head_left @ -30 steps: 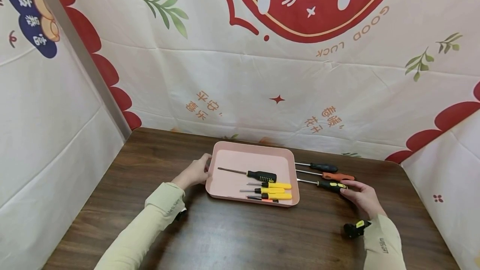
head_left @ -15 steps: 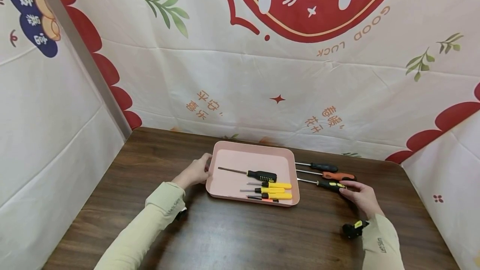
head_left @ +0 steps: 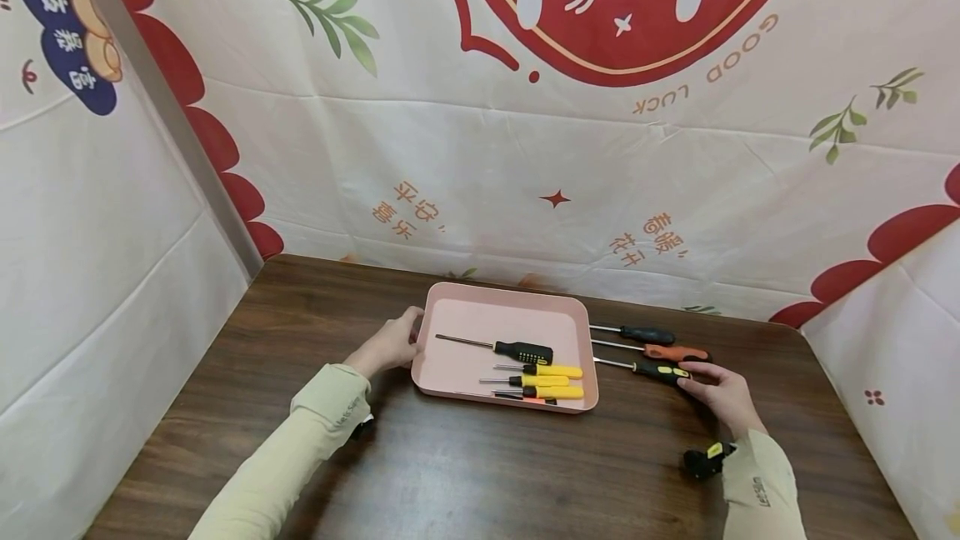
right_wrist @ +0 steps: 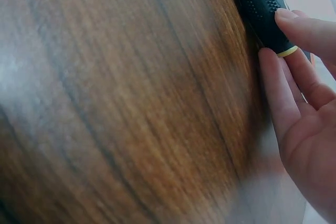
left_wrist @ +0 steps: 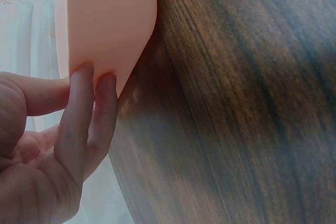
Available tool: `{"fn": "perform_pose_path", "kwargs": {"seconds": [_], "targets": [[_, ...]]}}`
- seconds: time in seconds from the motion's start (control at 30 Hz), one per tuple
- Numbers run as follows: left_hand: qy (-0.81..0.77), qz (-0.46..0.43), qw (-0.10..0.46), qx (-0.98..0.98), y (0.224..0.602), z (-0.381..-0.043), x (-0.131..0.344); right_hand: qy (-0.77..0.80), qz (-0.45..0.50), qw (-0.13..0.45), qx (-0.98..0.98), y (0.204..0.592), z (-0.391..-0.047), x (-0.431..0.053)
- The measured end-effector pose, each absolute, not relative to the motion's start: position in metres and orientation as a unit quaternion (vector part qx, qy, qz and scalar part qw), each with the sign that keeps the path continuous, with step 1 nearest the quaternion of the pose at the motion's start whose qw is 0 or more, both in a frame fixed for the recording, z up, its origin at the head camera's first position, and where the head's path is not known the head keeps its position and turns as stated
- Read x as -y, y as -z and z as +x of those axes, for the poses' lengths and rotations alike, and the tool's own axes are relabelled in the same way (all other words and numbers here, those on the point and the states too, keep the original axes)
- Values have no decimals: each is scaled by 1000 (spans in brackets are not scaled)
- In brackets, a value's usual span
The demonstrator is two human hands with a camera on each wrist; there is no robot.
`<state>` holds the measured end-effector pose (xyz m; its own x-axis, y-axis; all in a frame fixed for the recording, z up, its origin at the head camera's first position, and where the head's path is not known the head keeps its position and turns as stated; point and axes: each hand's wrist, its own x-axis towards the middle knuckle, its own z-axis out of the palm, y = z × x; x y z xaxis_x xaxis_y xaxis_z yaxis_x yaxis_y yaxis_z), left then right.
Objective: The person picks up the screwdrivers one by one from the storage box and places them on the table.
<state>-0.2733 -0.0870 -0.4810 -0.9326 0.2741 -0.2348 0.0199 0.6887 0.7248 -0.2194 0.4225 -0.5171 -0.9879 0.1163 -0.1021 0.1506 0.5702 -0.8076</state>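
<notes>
My left hand (head_left: 387, 346) is at the left end of a shallow pink tray (head_left: 480, 307). In the left wrist view, its fingertips (left_wrist: 107, 85) press the tray's outer wall and another digit meets the rim. Inside the tray lie a black-handled screwdriver (head_left: 522, 352) and several small yellow-handled screwdrivers (head_left: 558, 372). My right hand (head_left: 723, 397) pinches the handle end of a black-and-yellow screwdriver (head_left: 660, 371) lying right of the tray. Its thumb is on the grip in the right wrist view. Behind it lie an orange-handled screwdriver (head_left: 675, 353) and a dark-handled screwdriver (head_left: 648, 335).
A dark wood-grain table (head_left: 480, 473) carries everything. A printed white cloth (head_left: 480, 157) hangs along its back edge, with more cloth at both sides. Something orange-red (head_left: 551, 402) shows partly beneath the lowest yellow screwdriver at the tray's front.
My right hand and the black-and-yellow screwdriver have shifted very slightly to the left. The left hand and the tray have stayed in place.
</notes>
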Motion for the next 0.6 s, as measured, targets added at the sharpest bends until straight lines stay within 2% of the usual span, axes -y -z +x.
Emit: {"fn": "perform_pose_path", "kwargs": {"seconds": [0.43,0.6], "targets": [[-390,84,164,-902,483,-274,87,471,86,13,-878,513,-218,-425],[-386,83,164,-904,484,-274,87,441,83,33,-893,500,-220,-424]]}}
